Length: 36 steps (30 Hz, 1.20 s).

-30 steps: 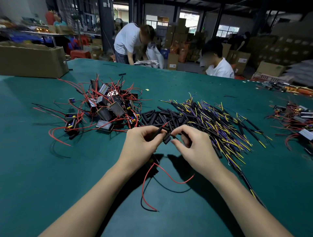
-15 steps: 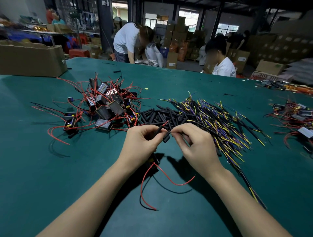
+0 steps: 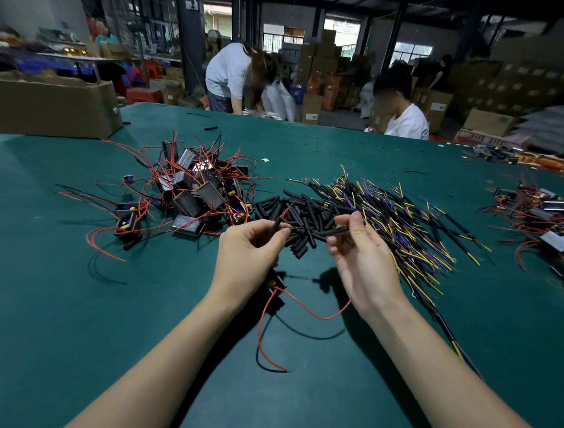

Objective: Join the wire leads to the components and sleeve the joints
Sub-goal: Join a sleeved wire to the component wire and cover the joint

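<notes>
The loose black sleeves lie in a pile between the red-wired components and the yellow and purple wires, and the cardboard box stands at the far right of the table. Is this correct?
Not quite. In the head view the cardboard box stands at the far left. The black sleeves do lie between the components and the yellow and purple wires.

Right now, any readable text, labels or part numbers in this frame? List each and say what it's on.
No text is legible.
Grey component at the near edge of the red-wire pile: faint print on its top face, too small to read.
White labels on the cardboard boxes beyond the table: blurred.
Sign on the dark pillar at the top edge: too blurred to read.
Black sleeves and the wire bundle: no markings visible.
</notes>
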Available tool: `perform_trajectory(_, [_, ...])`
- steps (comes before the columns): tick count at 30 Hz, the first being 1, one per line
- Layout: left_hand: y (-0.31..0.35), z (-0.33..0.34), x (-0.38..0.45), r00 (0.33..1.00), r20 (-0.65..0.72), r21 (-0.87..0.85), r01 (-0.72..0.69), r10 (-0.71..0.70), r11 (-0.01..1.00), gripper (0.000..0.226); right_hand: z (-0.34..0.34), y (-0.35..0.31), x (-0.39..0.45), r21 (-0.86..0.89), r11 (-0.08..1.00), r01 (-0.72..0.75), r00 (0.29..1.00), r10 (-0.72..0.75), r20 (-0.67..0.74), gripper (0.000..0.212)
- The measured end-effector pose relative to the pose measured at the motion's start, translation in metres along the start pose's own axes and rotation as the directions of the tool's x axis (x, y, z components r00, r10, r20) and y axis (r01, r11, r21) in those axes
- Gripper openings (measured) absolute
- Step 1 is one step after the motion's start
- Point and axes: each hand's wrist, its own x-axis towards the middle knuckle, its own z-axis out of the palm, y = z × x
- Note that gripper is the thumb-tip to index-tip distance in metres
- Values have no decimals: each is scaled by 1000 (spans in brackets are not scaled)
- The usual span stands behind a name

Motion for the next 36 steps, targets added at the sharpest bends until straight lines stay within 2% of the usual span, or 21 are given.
perform_trajectory(3, [0, 0, 0, 1000, -5, -5, 1, -1, 1000, 9, 2, 3, -1, 87, 995, -46, 997, 52, -65, 26])
perform_trajectory(9, [1, 0, -1, 1000, -3, -14, 7, -7, 1000, 10, 2, 3, 0, 195, 975, -105, 988, 125, -92, 24])
perform_trajectory(25, [2, 2, -2, 998, 31, -19, -55, 56, 998, 8, 10, 4, -9, 182, 965, -191, 980, 197, -13, 22])
perform_trajectory(32, [0, 3, -1, 999, -46, -76, -22, 18, 997, 9, 13, 5, -12, 218, 962, -163, 987, 161, 23, 28])
perform_trajectory(36, [2, 4, -1, 997, -5, -32, -77, 77, 997, 4, 12, 5, -11, 235, 957, -168, 985, 170, 11, 22])
